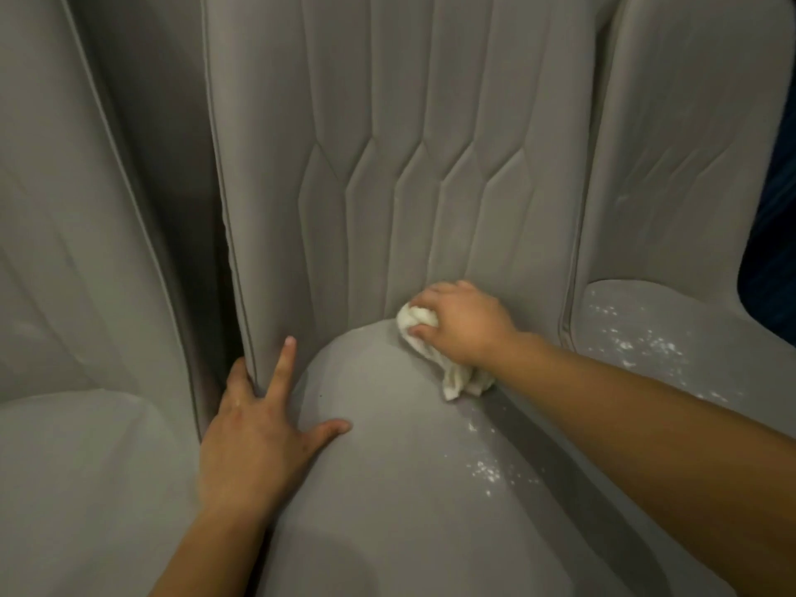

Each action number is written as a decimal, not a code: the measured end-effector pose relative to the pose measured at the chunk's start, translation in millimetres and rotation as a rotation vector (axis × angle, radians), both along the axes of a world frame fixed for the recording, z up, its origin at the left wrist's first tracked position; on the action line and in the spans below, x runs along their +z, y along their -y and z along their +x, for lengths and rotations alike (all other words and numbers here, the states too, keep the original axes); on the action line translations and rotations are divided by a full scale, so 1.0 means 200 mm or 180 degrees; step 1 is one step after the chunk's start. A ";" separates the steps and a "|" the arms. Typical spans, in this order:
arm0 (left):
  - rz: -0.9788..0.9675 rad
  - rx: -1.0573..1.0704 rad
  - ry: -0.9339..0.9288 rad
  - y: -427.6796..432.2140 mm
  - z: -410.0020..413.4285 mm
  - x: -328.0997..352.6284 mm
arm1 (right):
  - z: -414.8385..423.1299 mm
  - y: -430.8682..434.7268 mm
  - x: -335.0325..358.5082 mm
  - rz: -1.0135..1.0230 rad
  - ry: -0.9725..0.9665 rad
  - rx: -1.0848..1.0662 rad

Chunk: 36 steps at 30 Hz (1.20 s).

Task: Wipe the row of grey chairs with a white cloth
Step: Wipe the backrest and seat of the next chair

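Note:
A grey padded chair fills the middle, with a quilted backrest (413, 174) and a smooth seat cushion (387, 467). My right hand (463, 323) grips a crumpled white cloth (411, 323) and presses it where the seat meets the backrest; the cloth's tail hangs out below my wrist. My left hand (254, 433) lies flat on the seat's left side, index finger pointing up along the backrest, other fingers tucked over its left edge. White specks (484, 469) dot the seat's right side.
A second grey chair (73, 295) stands at the left, across a dark gap (215, 252). A grey side panel and armrest (637, 333) at the right carry more white specks. Dark blue space (771, 252) shows at the far right edge.

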<state>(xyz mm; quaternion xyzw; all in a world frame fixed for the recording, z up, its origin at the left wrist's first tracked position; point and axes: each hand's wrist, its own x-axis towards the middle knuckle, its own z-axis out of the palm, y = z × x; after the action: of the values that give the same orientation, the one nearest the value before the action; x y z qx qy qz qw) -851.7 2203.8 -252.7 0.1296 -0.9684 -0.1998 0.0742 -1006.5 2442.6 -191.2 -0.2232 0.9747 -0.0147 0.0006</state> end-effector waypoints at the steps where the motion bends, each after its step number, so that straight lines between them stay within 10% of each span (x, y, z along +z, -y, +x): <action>1: -0.0016 0.0006 0.0011 0.00 0.00 0.01 | -0.01 0.08 -0.02 0.0090 0.0144 -0.0018; 16: 0.0049 0.0029 -0.0007 -0.02 0.01 0.03 | 0.13 -0.30 0.01 0.1045 0.0254 -0.1234; 23: 0.0041 -0.0011 -0.0012 -0.01 0.01 0.02 | 0.20 -0.08 0.08 -0.0292 -0.0259 -0.0645; 28: 0.0044 -0.0013 0.0070 -0.01 0.01 0.03 | 0.26 0.13 -0.09 -0.0120 0.0740 -0.0273; 36: 0.0111 -0.0097 0.0056 0.00 0.02 0.03 | 0.38 -0.43 -0.21 -0.0334 -0.0227 -0.0977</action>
<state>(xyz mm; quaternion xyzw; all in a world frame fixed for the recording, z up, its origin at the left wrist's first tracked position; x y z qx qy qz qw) -848.2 2204.8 -247.7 0.1179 -0.9672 -0.2167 0.0603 -930.2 2529.2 -233.7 -0.0717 0.9946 -0.0577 -0.0479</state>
